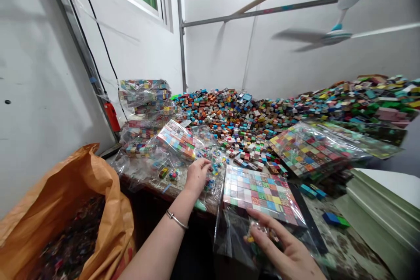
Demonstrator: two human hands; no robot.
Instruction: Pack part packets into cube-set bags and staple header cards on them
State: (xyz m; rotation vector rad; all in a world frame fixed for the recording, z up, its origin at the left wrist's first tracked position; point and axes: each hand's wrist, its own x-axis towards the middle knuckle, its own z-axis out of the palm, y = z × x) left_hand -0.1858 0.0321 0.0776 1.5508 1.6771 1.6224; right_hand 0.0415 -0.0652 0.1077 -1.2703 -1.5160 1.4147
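My left hand (197, 178), with a silver bangle on the wrist, reaches down to a scatter of small shiny colourful pieces (216, 162) on the table. Its fingertips are pinched together; what is in them is too small to make out. In front of me lies a clear plastic bag (229, 232) around a flat block of many coloured cubes (262, 194). My right hand (282, 247) is at the near part of this bag, closed on a few small colourful pieces (259, 231). The plastic's glare partly hides them.
Bagged cube blocks (144, 96) are stacked at the left, with another bagged block (177, 138) nearer. A big heap of coloured boxes (236, 113) fills the back. More bagged blocks (308, 146) lie right, by a pale green tray (383, 205). An orange sack (111, 192) stands lower left.
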